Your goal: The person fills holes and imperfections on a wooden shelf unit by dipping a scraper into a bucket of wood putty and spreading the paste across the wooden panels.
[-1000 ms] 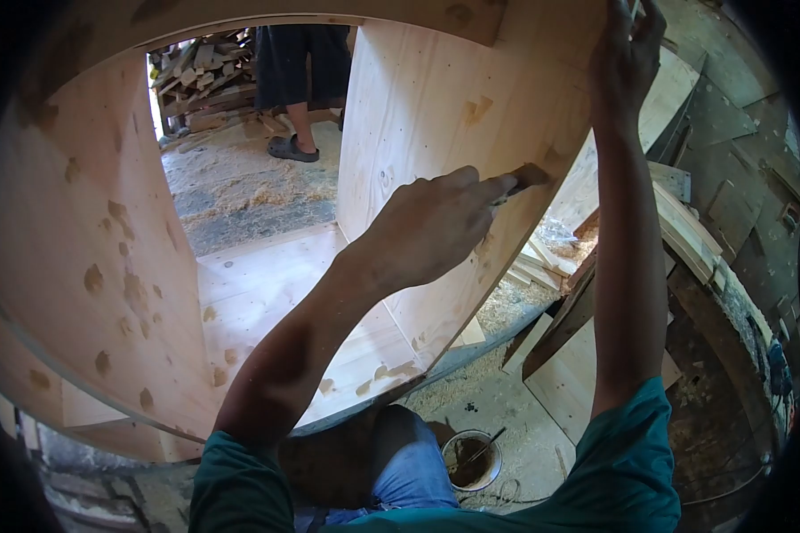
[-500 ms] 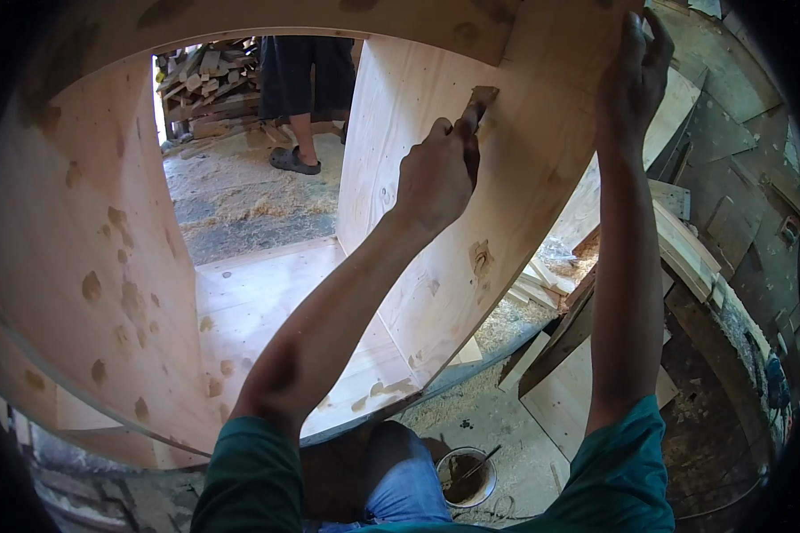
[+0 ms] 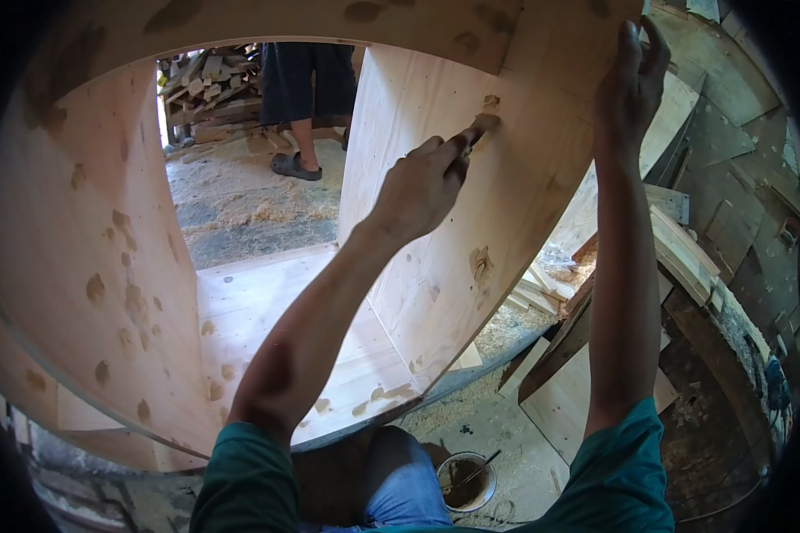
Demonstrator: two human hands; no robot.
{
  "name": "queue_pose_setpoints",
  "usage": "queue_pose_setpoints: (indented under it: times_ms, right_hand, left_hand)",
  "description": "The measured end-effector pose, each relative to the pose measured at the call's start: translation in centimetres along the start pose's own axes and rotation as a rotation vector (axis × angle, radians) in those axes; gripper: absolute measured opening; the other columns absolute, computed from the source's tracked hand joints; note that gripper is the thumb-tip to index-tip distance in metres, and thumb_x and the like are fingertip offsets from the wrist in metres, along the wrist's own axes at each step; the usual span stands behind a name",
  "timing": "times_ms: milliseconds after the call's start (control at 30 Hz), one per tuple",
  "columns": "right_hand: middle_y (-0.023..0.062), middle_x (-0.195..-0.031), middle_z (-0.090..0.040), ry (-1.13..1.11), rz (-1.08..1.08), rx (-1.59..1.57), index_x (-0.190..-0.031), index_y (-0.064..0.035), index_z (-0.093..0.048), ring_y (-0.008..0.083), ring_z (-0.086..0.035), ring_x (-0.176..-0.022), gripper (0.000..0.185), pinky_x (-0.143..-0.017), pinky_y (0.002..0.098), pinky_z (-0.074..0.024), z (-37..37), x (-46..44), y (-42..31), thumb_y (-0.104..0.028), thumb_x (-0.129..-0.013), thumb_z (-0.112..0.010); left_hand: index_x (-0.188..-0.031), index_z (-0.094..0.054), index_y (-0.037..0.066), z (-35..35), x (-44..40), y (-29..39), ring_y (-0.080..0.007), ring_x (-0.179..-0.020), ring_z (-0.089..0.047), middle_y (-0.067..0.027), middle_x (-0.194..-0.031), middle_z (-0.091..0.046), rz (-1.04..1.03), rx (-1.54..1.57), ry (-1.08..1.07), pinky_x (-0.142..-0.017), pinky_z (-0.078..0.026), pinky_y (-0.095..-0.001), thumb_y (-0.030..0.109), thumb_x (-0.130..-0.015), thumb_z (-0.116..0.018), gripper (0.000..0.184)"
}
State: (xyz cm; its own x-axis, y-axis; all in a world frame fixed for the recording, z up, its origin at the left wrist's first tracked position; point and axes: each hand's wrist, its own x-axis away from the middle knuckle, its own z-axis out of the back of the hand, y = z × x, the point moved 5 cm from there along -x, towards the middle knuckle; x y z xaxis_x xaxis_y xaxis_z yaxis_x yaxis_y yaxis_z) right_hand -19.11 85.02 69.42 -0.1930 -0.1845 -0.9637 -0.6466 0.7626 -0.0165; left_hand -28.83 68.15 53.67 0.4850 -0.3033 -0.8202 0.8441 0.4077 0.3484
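My left hand (image 3: 418, 188) is closed around a putty knife (image 3: 484, 126), its blade against the inner face of a pale wooden panel (image 3: 542, 115). Just above the blade is a fresh brown patch of filler (image 3: 491, 101). At the upper right, my right hand (image 3: 633, 75) grips the outer edge of that same panel, its fingers bent around it. The panel is part of a large wooden cabinet frame with an arched top piece (image 3: 284, 19). Brown filler spots dot its left side panel (image 3: 164, 346).
A bucket of brown paste (image 3: 468, 481) with a stick in it stands by my knee. Wood offcuts (image 3: 542, 289) and boards lie at the right. Through the frame, a person's legs (image 3: 304, 107) stand on a sawdust-covered floor (image 3: 249, 204) near a wood pile (image 3: 209, 84).
My left hand has moved down and left with the putty knife, uncovering a filler patch above the blade. My right hand stays on the panel's edge.
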Motion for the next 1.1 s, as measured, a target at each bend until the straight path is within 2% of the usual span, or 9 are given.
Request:
queue_pose_setpoints:
  times_ms: [67, 200, 300, 367, 633, 700, 833, 900, 1100]
  right_hand:
    - [0.0180, -0.128, -0.055, -0.017, -0.052, -0.026, -0.135, -0.0025, -0.047, 0.0256, -0.053, -0.117, 0.054, -0.101, 0.0347, -0.0382, -0.1, 0.0, 0.1, -0.043, -0.100, -0.049]
    - [0.0166, -0.127, -0.056, -0.017, 0.000, -0.082, -0.134, -0.0021, -0.047, 0.0238, -0.054, -0.116, 0.051, -0.100, 0.0332, -0.0387, -0.3, 0.0, 0.2, -0.040, -0.100, -0.050]
    - [0.0187, -0.125, -0.059, 0.027, 0.019, -0.049, -0.131, -0.0021, -0.050, 0.0289, -0.057, -0.115, 0.050, -0.100, 0.0382, -0.0410, 0.0, -0.3, 0.3, -0.039, -0.098, -0.055]
    - [0.0202, -0.129, -0.057, -0.004, 0.021, 0.006, -0.134, -0.0033, -0.047, 0.0335, -0.055, -0.120, 0.051, -0.102, 0.0401, -0.0401, -0.1, -0.1, -0.1, -0.041, -0.100, -0.048]
    - [0.0199, -0.128, -0.058, -0.007, 0.022, -0.011, -0.134, -0.0031, -0.048, 0.0331, -0.056, -0.119, 0.050, -0.101, 0.0396, -0.0405, -0.1, -0.3, 0.3, -0.040, -0.099, -0.049]
    - [0.0196, -0.127, -0.058, -0.001, 0.029, 0.001, -0.134, -0.0029, -0.048, 0.0328, -0.056, -0.119, 0.050, -0.101, 0.0393, -0.0409, -0.1, -0.3, 0.4, -0.040, -0.099, -0.049]
    - [0.0195, -0.125, -0.059, -0.002, 0.003, -0.038, -0.133, -0.0025, -0.048, 0.0308, -0.057, -0.117, 0.050, -0.099, 0.0383, -0.0417, -0.2, -0.1, 0.0, -0.039, -0.099, -0.049]
    - [0.0196, -0.124, -0.059, -0.001, -0.006, -0.051, -0.133, -0.0023, -0.048, 0.0299, -0.057, -0.116, 0.050, -0.099, 0.0378, -0.0420, -0.2, 0.1, -0.6, -0.039, -0.099, -0.049]
    - [0.0187, -0.125, -0.059, -0.004, -0.041, -0.052, -0.134, -0.0015, -0.047, 0.0281, -0.057, -0.115, 0.051, -0.098, 0.0371, -0.0424, -0.2, 0.1, -0.6, -0.039, -0.099, -0.049]
  left_hand:
    - [-0.131, -0.054, 0.005, 1.0, -0.1, -0.2, -0.0334, -0.085, -0.063, -0.0184, -0.098, -0.062, -0.022, 0.146, 0.007, -0.077, -0.049, -0.0416, 0.014, -0.097, -0.050, 0.035]
    - [-0.133, -0.053, 0.006, 1.7, -2.1, 0.1, -0.0321, -0.083, -0.062, -0.0178, -0.096, -0.061, -0.068, 0.063, 0.044, -0.076, -0.049, -0.0399, 0.013, -0.098, -0.050, 0.036]
    - [-0.137, -0.053, 0.012, 0.9, -1.9, -0.7, -0.0345, -0.082, -0.063, -0.0163, -0.096, -0.060, -0.083, 0.021, -0.031, -0.074, -0.050, -0.0452, 0.018, -0.098, -0.050, 0.040]
    - [-0.139, -0.050, 0.013, 1.6, -1.2, -1.0, -0.0340, -0.083, -0.062, -0.0160, -0.095, -0.059, -0.128, 0.009, -0.131, -0.076, -0.050, -0.0450, 0.018, -0.098, -0.049, 0.041]
    - [-0.140, -0.047, 0.008, 1.8, -2.2, -0.1, -0.0319, -0.082, -0.058, -0.0176, -0.092, -0.058, -0.108, 0.012, -0.114, -0.076, -0.046, -0.0416, 0.012, -0.097, -0.049, 0.043]
    - [-0.141, -0.047, 0.011, 1.6, -1.0, -1.4, -0.0336, -0.085, -0.062, -0.0166, -0.098, -0.059, -0.105, -0.056, -0.264, -0.077, -0.050, -0.0436, 0.022, -0.100, -0.045, 0.042]
    - [-0.139, -0.049, 0.012, 2.1, 0.8, -3.7, -0.0338, -0.085, -0.062, -0.0167, -0.099, -0.060, -0.081, 0.026, -0.175, -0.078, -0.049, -0.0441, 0.022, -0.100, -0.046, 0.041]
    - [-0.141, -0.047, 0.007, 3.0, -0.1, -4.7, -0.0305, -0.085, -0.058, -0.0184, -0.094, -0.058, -0.046, -0.003, -0.079, -0.080, -0.047, -0.0427, 0.020, -0.102, -0.045, 0.041]
    - [-0.144, -0.045, 0.018, 1.4, -3.8, -6.8, -0.0342, -0.093, -0.063, -0.0175, -0.107, -0.061, -0.088, -0.065, 0.004, -0.084, -0.051, -0.0434, 0.024, -0.101, -0.043, 0.043]
